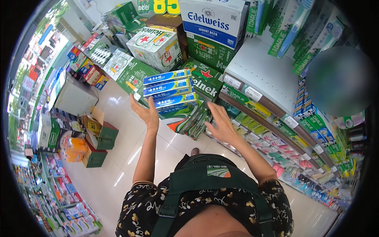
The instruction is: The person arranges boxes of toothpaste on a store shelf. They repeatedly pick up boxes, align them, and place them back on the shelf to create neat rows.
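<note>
Three rows of blue-and-white toothpaste boxes are lined up on green Heineken beer cartons before me. My left hand is raised at their left end, palm inward and fingers apart. Its thumb tip overlaps the nearest row; whether it touches cannot be made out. To the right of the boxes, my right hand hovers with spread fingers, slightly blurred and holding nothing. Between it and the toothpaste lies a visible gap. A white-and-green Heineken carton stands just behind the rows.
An Edelweiss beer carton rises at the back. On the right, a shelf unit carries Darlie toothpaste boxes and hanging toothbrush packs. Opened cardboard boxes and orange bottles stand left on the tiled floor.
</note>
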Demonstrator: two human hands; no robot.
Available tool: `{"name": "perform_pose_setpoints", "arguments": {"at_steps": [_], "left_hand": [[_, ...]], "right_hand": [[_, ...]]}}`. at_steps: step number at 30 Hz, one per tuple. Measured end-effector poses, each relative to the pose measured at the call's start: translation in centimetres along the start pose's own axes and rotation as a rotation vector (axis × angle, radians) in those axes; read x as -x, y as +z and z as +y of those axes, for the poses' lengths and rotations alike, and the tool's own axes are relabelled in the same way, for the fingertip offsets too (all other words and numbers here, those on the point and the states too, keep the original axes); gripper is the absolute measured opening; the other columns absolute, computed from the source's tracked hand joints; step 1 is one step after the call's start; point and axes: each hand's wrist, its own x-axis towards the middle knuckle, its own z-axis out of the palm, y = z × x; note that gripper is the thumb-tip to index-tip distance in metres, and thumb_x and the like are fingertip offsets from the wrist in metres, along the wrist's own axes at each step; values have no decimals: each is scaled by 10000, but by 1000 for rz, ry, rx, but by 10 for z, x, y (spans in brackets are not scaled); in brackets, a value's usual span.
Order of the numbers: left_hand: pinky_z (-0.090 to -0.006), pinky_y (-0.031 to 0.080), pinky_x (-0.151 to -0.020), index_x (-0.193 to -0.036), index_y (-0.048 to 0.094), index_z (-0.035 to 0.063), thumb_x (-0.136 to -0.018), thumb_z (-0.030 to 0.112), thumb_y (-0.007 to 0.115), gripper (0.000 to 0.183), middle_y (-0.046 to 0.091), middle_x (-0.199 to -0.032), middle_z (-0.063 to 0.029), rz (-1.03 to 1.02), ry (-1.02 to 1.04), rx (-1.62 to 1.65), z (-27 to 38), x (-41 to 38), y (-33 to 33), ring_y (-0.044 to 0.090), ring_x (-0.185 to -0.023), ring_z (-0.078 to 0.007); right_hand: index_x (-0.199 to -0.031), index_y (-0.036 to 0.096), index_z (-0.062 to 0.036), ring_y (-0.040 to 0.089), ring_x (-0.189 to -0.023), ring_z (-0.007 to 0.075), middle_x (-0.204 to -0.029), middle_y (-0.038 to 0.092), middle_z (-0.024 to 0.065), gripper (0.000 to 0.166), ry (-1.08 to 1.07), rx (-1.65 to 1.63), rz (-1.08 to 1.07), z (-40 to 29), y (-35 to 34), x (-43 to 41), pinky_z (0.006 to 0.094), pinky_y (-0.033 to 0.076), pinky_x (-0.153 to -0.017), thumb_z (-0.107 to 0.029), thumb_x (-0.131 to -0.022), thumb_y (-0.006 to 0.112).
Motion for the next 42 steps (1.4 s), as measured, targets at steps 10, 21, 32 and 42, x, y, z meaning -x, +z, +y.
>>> {"name": "perform_pose_setpoints", "arguments": {"at_steps": [10,21,32,42], "left_hand": [[-396,355,-1008,-1431,371,-19,-865,73,646,635,476,-1299,-179,-386,-80,101,-29,-5,-22,474,-1163,-286],[-388,308,-1094,-1499,222,-46,-873,13,582,724,296,-1520,-228,-767,194,694,150,2,31,371,-1352,-303],[-497,367,-855,-1400,290,-140,-850,75,556,648,629,-997,-232,-1148,387,338,268,4,173,586,-900,-368],[-515,252,-1079,-1404,410,-19,-800,81,634,652,383,-1437,-258,-587,534,350,203,29,114,349,-1309,-426]], "right_hand": [[-1280,462,106,510,-1067,383,-1175,531,249,546,84,-25,336,10,87,-90,453,389,-937,-148,-832,643],[-1285,462,154,553,-966,372,-1112,560,274,540,96,522,784,-40,-75,-18,422,462,-851,-99,-838,627],[-1298,511,61,537,-1064,459,-1180,565,306,460,531,644,822,27,-183,-11,503,435,-909,-233,-946,548],[-1214,586,46,542,-1150,379,-1278,537,255,367,149,718,740,-16,-147,-20,427,433,-974,-25,-856,630]]}}
